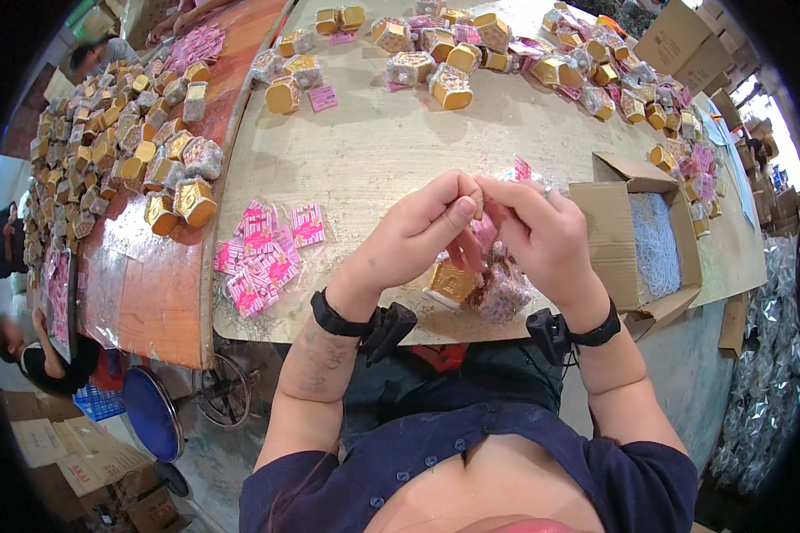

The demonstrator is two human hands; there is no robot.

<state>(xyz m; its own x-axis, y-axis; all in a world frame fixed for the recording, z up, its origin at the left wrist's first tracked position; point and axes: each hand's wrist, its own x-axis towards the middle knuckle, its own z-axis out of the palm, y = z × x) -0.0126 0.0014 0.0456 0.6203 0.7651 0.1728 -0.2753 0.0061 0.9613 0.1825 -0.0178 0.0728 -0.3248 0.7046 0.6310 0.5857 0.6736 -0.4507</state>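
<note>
My left hand [431, 222] and my right hand [547, 235] meet above the near middle of the table, fingertips pinched together. What they pinch is too small and too covered to make out. Something pink [484, 233] shows just below the fingertips, between the hands. Under them a gold hexagonal box [453, 282] lies on its side beside a wrapped piece with a speckled, glittery surface [505, 295]. Both are partly hidden by my hands. Left of my left hand lies a loose pile of pink-and-white printed packets [260, 258].
An open cardboard box [600, 226] with pale blue shredded filler [656, 244] stands at my right. Wrapped gold boxes [452, 86] line the far side. A reddish wooden table [151, 293] on the left carries many more. People sit beyond it, near a blue stool [151, 413].
</note>
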